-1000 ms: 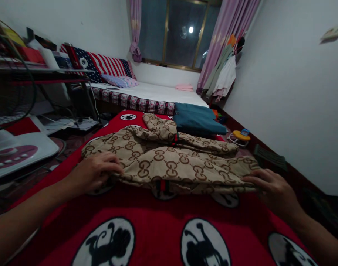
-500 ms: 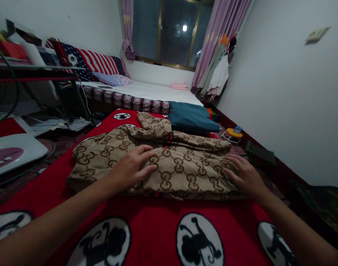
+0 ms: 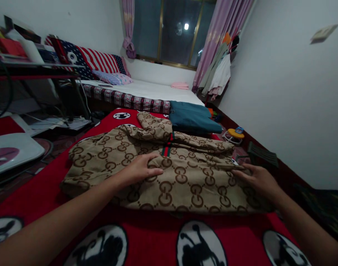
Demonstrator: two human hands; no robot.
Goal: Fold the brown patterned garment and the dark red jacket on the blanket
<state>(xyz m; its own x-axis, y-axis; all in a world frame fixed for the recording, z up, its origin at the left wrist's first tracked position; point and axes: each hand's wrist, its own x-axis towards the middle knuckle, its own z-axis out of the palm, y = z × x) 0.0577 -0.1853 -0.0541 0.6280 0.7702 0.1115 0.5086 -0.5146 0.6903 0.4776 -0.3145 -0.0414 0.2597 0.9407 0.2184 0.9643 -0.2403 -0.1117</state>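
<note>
A tan garment [image 3: 182,179] with a brown interlocking-G print lies folded across a red blanket [image 3: 146,225]. A green and red stripe shows near its middle, and a bunched part of it sticks out at the back. My left hand [image 3: 141,169] is closed on a fold left of the middle, with cloth between thumb and fingers. At the garment's right end, my right hand [image 3: 259,179] pinches the cloth's edge. Some of its fingertips are hidden by the fabric. Behind the garment lies a folded teal cloth item [image 3: 193,116].
A bed [image 3: 155,90] with pillows stands below the window. A cluttered desk [image 3: 36,66] is on the left, with a white plastic chair-like piece [image 3: 22,146] below. To the right are a small yellow stool [image 3: 235,133], a dark green folding stool [image 3: 262,154] and the wall.
Both hands have gone from lying spread on the garment to gripping its cloth. The upper layer is pulled toward me, its front edge is lower, and more stripe shows.
</note>
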